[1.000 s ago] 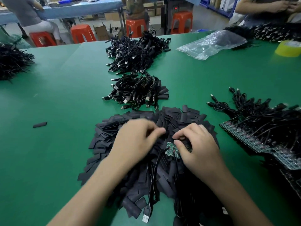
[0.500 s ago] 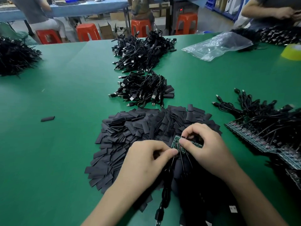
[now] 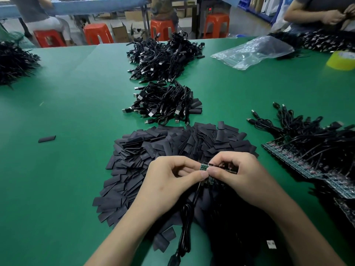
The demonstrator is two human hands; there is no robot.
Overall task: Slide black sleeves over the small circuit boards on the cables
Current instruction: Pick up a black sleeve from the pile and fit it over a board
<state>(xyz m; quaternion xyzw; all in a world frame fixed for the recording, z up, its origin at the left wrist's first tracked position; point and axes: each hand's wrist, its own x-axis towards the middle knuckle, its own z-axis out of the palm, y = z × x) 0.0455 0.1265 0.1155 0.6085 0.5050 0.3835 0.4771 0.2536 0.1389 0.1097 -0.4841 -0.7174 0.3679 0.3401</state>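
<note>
A heap of flat black sleeves (image 3: pixel 157 150) covers the green table (image 3: pixel 67 169) in front of me. Just above its near side, my left hand (image 3: pixel 169 181) and my right hand (image 3: pixel 238 177) meet, both pinching a strip of small green circuit boards (image 3: pixel 204 167). The strip runs under my right fingers, so most of it is hidden. A black cable (image 3: pixel 187 217) hangs from the boards toward me and ends in a USB plug near the bottom edge. I cannot tell whether a sleeve is in either hand.
Sleeved cables lie in a bundle (image 3: pixel 165 104) beyond the heap, with a bigger pile (image 3: pixel 163 56) behind. Cables with bare boards (image 3: pixel 307 150) lie at right. One stray sleeve (image 3: pixel 46 139) lies left. A plastic bag (image 3: pixel 251 51), yellow tape roll (image 3: pixel 342 60) and another person's hands (image 3: pixel 334 16) are far right.
Both hands have lifted the board strip off the sleeve heap and drawn together toward me; the left thumb now meets the right fingers at the strip's end.
</note>
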